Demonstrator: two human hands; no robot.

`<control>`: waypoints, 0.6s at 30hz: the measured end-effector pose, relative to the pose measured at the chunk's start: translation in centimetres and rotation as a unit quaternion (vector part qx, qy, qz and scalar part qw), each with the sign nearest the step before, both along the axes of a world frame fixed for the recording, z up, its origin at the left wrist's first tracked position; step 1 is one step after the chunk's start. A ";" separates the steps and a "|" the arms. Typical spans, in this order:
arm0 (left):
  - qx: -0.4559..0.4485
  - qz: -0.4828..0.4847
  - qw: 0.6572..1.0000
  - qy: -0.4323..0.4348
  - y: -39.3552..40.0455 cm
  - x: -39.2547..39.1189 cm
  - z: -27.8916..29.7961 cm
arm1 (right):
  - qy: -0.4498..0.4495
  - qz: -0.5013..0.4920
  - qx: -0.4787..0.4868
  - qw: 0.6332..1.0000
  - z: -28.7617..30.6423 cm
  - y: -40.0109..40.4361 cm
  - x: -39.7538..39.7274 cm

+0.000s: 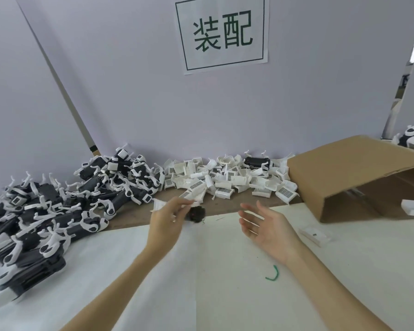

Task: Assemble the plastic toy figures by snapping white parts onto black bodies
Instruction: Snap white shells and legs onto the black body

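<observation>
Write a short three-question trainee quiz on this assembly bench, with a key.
1. True or false: the right hand holds a part.
2. Which hand holds a white part over a black body?
3. What lies on its side right of the white parts pile: A) cardboard box, B) metal tray, C) bucket?

Key: 1 false, it is open; 2 the left hand; 3 A.

White-covered table (201, 283), assembled figures pile (46, 211), white parts heap (230, 182), cardboard box (344, 168), green twist (273, 273)
</observation>
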State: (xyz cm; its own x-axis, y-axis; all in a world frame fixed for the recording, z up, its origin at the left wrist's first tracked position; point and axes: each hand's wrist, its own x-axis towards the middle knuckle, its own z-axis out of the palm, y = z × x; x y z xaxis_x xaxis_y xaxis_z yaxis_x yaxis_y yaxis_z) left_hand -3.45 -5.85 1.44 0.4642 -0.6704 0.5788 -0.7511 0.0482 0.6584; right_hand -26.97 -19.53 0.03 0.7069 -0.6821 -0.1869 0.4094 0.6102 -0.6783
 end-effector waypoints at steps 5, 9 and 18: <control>-0.149 -0.154 0.879 0.426 -0.2 -7.0 2.1 | 0.057 0.004 -0.106 0.993 0.3 1.0 0.5; -0.199 -0.175 0.755 0.600 -1.0 -8.8 1.9 | 0.033 0.127 -0.212 0.968 0.3 2.3 0.6; -0.093 -0.106 0.766 0.628 -0.5 -5.6 -0.7 | 0.183 -0.072 -0.295 0.935 0.9 3.6 1.9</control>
